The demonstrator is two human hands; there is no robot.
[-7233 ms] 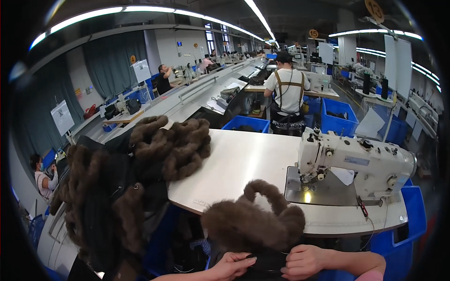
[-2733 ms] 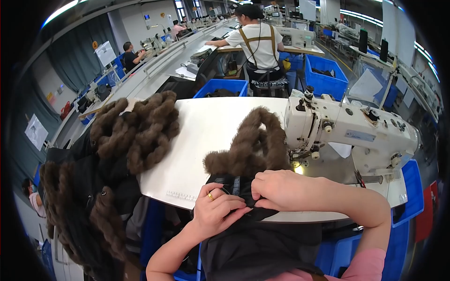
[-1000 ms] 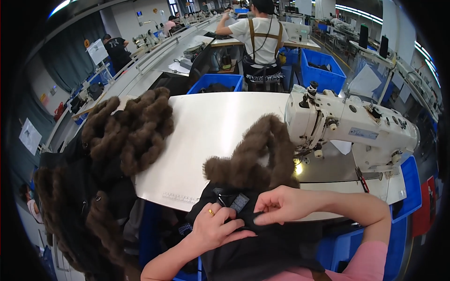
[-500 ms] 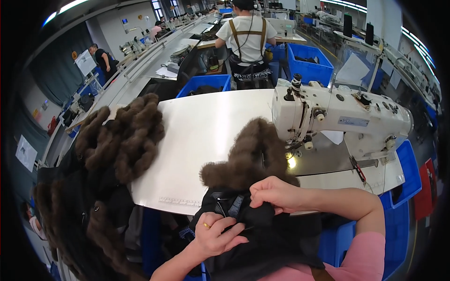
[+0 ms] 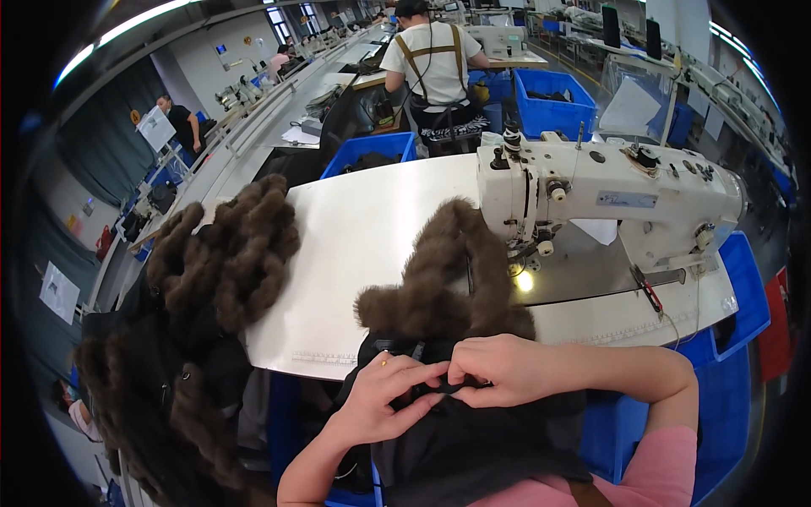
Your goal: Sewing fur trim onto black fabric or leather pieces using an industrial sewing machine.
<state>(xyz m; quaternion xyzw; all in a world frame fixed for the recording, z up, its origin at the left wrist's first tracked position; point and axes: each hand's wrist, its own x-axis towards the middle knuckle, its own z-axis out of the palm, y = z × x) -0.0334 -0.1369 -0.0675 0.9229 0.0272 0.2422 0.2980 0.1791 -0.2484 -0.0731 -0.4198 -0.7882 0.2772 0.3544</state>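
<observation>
A black fabric garment (image 5: 481, 431) with brown fluffy fur trim (image 5: 435, 287) spans my lap and the table edge, the fur lying left of the needle area of a white sewing machine (image 5: 625, 186). My left hand (image 5: 389, 393) and my right hand (image 5: 494, 367) meet at a dark edge of the fabric, fingertips close together and closed on it; exactly what they pinch is partly hidden. A dark strip shows just behind my fingers. Red-handled snips (image 5: 644, 287) rest on the machine bed at the right.
More fur-trimmed black pieces (image 5: 211, 279) pile over the left of the white tabletop (image 5: 355, 220). Blue bins stand behind the table (image 5: 334, 169), beyond it (image 5: 553, 101) and at right (image 5: 743, 270). A co-worker in white (image 5: 427, 59) sits ahead; another person in black (image 5: 182, 127) stands at left.
My hands have drawn closer together on the fabric since half a second ago, the right moving lower. The person in black at left has turned, and the co-worker ahead has shifted.
</observation>
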